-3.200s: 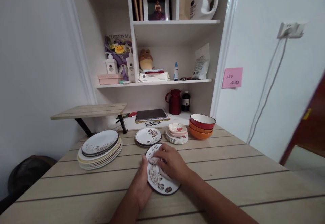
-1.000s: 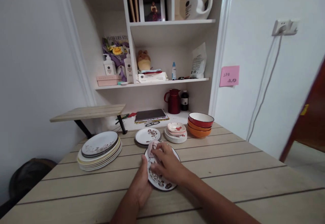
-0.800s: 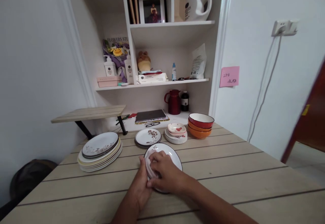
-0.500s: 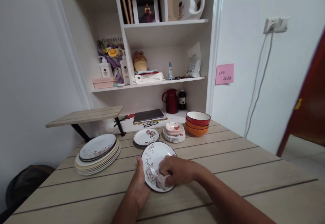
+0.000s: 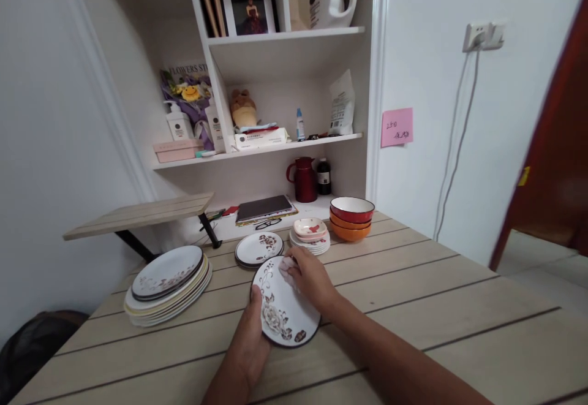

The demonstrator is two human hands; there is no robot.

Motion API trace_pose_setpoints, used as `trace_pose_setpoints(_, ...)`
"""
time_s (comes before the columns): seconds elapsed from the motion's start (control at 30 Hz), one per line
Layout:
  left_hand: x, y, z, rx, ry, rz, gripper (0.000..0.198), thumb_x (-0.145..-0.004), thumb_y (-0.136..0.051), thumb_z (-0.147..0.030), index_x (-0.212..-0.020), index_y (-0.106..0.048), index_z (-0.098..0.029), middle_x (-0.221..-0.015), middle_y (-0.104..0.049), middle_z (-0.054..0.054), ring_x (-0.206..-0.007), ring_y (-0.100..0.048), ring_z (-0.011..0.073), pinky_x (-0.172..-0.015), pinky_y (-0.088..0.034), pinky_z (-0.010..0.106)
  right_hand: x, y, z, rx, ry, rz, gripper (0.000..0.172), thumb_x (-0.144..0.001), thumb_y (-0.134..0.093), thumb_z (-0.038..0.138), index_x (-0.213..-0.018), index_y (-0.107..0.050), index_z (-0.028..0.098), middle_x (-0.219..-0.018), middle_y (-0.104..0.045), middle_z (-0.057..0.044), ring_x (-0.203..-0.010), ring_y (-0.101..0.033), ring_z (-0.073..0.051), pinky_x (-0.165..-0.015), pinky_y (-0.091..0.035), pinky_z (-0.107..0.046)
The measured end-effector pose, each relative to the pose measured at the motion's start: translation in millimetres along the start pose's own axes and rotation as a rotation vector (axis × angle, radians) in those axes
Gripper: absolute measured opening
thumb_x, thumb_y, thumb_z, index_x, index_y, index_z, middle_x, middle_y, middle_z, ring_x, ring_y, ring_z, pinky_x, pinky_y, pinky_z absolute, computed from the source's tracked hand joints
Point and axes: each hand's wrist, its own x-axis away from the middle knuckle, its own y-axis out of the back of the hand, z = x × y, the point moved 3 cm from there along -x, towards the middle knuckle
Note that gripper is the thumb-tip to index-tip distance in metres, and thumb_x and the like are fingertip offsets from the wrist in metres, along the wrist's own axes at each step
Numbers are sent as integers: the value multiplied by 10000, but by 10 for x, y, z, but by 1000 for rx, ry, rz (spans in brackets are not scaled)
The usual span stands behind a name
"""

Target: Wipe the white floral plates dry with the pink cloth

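A white plate with a dark rim and a brown flower pattern is tilted up above the table. My left hand grips its left edge, thumb on the rim and the other fingers hidden beneath. My right hand is closed around a crumpled pale cloth, pressed to the plate's upper face near the far rim. Just beyond lie small matching plates, stacked. To their right, a pink-patterned square dish rests on a pile of small white plates.
Large plates are stacked at the left, beside a low wooden riser. Red and orange bowls stand nested at the back right. Behind are a closed laptop, glasses and a red jug under the shelves.
My right hand has moved the cloth from the plate's lower part up to its far rim, uncovering the flower pattern. My left hand still holds the plate. The view has shifted slightly.
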Motion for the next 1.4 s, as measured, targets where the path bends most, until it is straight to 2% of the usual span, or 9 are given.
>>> trace_pose_setpoints(0.13,15,-53,-6,22,2,12,564,-872,-509,-416,-1371,-426,-167,-1330,-542,153,-1293,-438,256,-1124,-275,439,-14,-149,116,-17,10,-69,270,-791,-493,90,-1003,-604,216,-1017,-569,-74,-996,-484,-225,-874,-378,-345)
trace_pose_setpoints(0.27,39,-79,-12,34,9,70,559,-888,-463,-444,-1385,-405,-194,-1356,-525,134,-1295,-439,246,-1124,-271,440,85,-280,288,24,48,6,352,-797,-535,143,-1128,-597,242,-1101,-545,-79,-1054,-439,-249,-931,-332,-395)
trace_pose_setpoints(0.47,-6,-22,-13,56,4,148,647,-868,-356,-585,-1364,-442,-177,-1347,-533,144,-1304,-427,257,-1128,-251,444,272,-243,472,-23,266,281,489,-729,-556,109,-1195,-579,258,-1149,-517,-72,-1049,-440,-228,-913,-351,-364)
trace_pose_setpoints(0.7,13,-6,-18,77,85,266,700,-846,-349,-624,-1340,-479,-145,-1330,-544,161,-1323,-395,284,-1136,-220,462,316,-16,394,-156,431,664,476,-595,-455,-30,-856,-737,250,-981,-602,-9,-955,-533,-156,-919,-373,-278)
trace_pose_setpoints(0.8,23,3,-24,92,55,239,663,-851,-367,-603,-1335,-489,-167,-1335,-543,145,-1330,-386,273,-1140,-216,447,246,49,280,-86,387,622,475,-602,-458,-34,-829,-748,266,-921,-611,-11,-923,-537,-163,-890,-393,-286)
trace_pose_setpoints(0.93,-20,39,-14,118,38,212,630,-861,-385,-571,-1355,-461,-189,-1345,-536,132,-1330,-387,267,-1138,-216,451,141,128,125,-50,283,422,474,-614,-454,-53,-832,-752,244,-916,-608,-42,-946,-540,-179,-875,-413,-301)
trace_pose_setpoints(1.1,-58,53,-14,137,38,197,627,-878,-371,-547,-1385,-414,-180,-1355,-526,137,-1327,-392,270,-1136,-216,458,139,254,154,-164,310,454,501,-638,-540,-20,-1034,-693,247,-1095,-602,-45,-1049,-535,-177,-925,-415,-319)
trace_pose_setpoints(1.2,-35,22,-24,135,37,220,621,-879,-386,-535,-1392,-402,-186,-1363,-518,135,-1329,-390,264,-1141,-203,452,144,387,256,-223,298,472,451,-677,-639,90,-1094,-658,260,-1309,-500,-52,-1200,-457,-207,-938,-423,-342)
trace_pose_setpoints(1.4,-15,-8,-19,129,72,239,622,-875,-400,-537,-1392,-403,-192,-1369,-512,133,-1333,-383,266,-1146,-190,455,64,613,237,-112,154,236,370,-765,-660,307,-1133,-628,290,-1444,-365,-53,-1332,-322,-255,-1063,-304,-457)
